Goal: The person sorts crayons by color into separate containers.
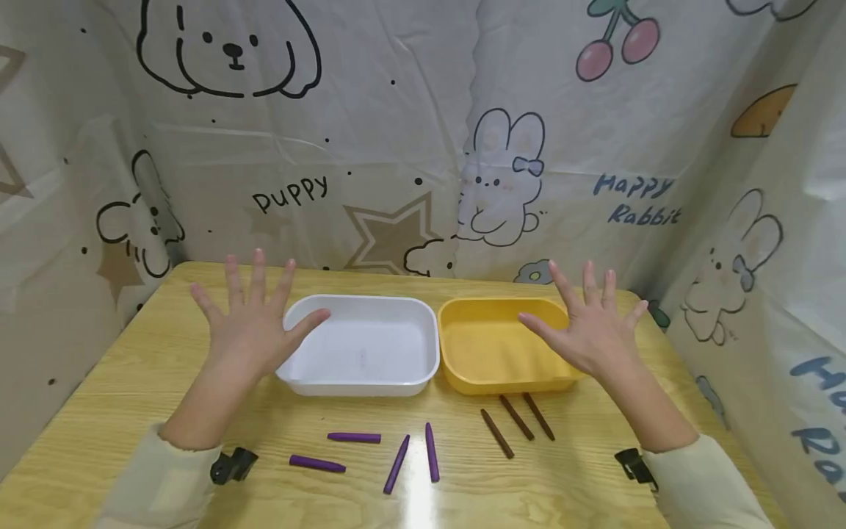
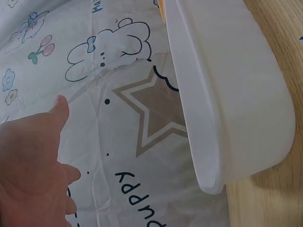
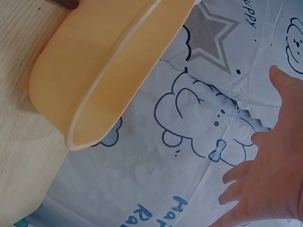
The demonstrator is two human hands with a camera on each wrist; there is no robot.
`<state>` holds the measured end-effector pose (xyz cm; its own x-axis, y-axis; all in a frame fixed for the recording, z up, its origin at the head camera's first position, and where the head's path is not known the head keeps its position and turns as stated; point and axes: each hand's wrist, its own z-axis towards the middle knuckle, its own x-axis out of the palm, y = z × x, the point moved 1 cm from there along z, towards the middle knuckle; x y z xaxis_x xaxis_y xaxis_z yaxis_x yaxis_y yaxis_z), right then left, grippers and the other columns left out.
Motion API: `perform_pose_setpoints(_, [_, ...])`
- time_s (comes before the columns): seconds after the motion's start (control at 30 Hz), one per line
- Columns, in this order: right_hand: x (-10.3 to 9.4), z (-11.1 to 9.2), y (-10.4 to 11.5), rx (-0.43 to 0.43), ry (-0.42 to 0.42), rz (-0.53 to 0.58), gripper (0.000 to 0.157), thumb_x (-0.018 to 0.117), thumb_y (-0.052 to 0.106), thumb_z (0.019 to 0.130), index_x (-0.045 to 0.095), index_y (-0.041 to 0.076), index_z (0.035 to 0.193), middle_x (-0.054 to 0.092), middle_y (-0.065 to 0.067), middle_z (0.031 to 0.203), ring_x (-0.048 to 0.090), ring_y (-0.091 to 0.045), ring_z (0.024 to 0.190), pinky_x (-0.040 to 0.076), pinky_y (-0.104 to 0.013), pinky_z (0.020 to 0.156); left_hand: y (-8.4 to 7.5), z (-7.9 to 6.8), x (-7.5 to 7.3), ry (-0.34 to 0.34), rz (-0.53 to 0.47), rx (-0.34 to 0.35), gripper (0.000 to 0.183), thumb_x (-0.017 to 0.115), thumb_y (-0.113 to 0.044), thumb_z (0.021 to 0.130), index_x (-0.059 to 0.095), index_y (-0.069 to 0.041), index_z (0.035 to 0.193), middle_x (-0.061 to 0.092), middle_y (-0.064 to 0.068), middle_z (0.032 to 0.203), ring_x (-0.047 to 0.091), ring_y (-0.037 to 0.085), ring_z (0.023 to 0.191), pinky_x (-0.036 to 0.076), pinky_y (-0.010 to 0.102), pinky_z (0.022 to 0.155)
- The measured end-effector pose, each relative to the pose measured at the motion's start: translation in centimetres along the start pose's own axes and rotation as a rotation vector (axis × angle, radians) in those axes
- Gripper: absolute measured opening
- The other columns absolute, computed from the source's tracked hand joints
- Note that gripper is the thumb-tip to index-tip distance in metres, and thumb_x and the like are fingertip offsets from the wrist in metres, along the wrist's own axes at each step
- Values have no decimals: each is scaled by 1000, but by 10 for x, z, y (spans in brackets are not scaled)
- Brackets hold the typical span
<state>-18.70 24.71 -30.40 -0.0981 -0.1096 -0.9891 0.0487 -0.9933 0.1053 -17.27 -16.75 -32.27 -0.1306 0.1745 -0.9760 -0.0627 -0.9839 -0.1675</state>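
Observation:
My left hand point(image 1: 247, 334) is raised with its fingers spread and holds nothing, overlapping the left end of a white plastic tray point(image 1: 360, 389). On the other side, my right hand point(image 1: 595, 334) also has fingers spread and nothing in it, over the right end of a yellow plastic tray point(image 1: 505, 386). Both trays stand side by side on the table, with nothing inside them. Several purple crayons lie in front of the white tray, one of them a purple crayon point(image 1: 396, 464) lying slanted. Three brown crayons lie before the yellow tray, among them a brown crayon point(image 1: 497, 433).
The wooden table point(image 1: 264, 503) ends at the back against a printed cloth point(image 1: 396, 132) with cartoon animals. More of that cloth hangs along both sides. A black strap mount point(image 1: 233, 466) is on the left sleeve, and another strap mount point(image 1: 636, 466) on the right.

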Motion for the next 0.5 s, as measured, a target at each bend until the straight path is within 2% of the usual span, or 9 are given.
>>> perform_pose_setpoints(0.3, [5, -4, -10, -16, 5, 2, 90, 34, 78, 80, -2, 35, 150, -4, -25, 154, -6, -52, 138, -9, -79, 91, 10, 1, 0, 23, -39, -19, 94, 25, -78, 83, 5, -18, 152, -15, 24, 152, -29, 43, 134, -22, 73, 93])
perform_pose_setpoints(0.4, [8, -7, -16, -21, 14, -2, 91, 37, 77, 80, 6, 30, 151, 5, -28, 153, 2, -53, 138, -5, -79, 94, 12, 2, 1, 34, -58, -17, 95, 26, -77, 83, 11, -13, 151, -6, 27, 153, -17, 49, 137, -15, 74, 96])
perform_pose_setpoints(0.5, [11, -10, -23, -23, 34, -6, 92, 39, 77, 80, 20, 20, 150, 18, -31, 150, 12, -53, 136, 4, -78, 96, 14, 2, 1, 32, -58, -17, 93, 26, -76, 85, 18, -9, 150, 7, 29, 152, 0, 53, 137, -2, 75, 99])
